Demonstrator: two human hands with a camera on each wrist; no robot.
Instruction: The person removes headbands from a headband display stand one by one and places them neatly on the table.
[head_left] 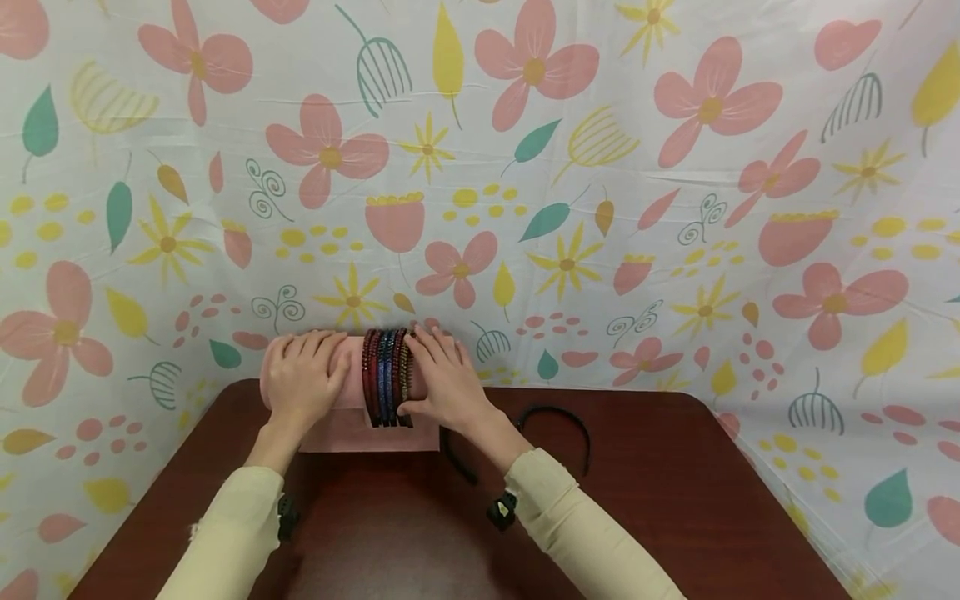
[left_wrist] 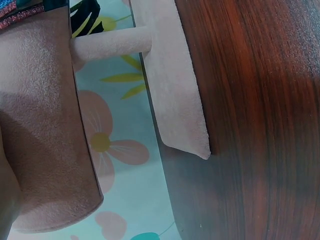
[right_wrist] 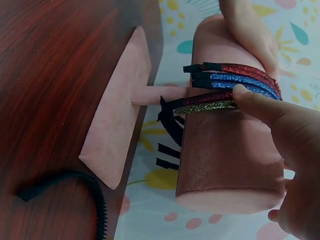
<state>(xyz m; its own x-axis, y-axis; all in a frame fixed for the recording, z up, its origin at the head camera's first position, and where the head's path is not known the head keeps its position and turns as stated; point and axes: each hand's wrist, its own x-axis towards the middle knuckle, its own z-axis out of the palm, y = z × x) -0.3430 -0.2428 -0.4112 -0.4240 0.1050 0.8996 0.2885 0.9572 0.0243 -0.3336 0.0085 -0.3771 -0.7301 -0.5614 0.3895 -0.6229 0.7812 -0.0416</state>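
Note:
A pink velvety headband stand [head_left: 348, 393] lies at the table's far edge, its thick roll held off a flat base [right_wrist: 117, 112] by a short post. Several glittery headbands [head_left: 386, 379] in red, blue and gold sit side by side around the roll's middle, black ends hanging at the front. My left hand [head_left: 306, 375] holds the roll's left end, fingers curved over its top. On the right, my right hand [head_left: 450, 379] grips the rightmost headbands, thumb on the dark red and gold bands [right_wrist: 205, 106] at the front. Its other fingers reach over the roll, partly hidden behind it.
A loose black toothed headband [right_wrist: 97, 200] lies on the dark red-brown table [head_left: 645, 500], right of the stand and partly behind my right forearm in the head view. A flower-printed cloth [head_left: 465, 167] hangs right behind the stand and along both sides.

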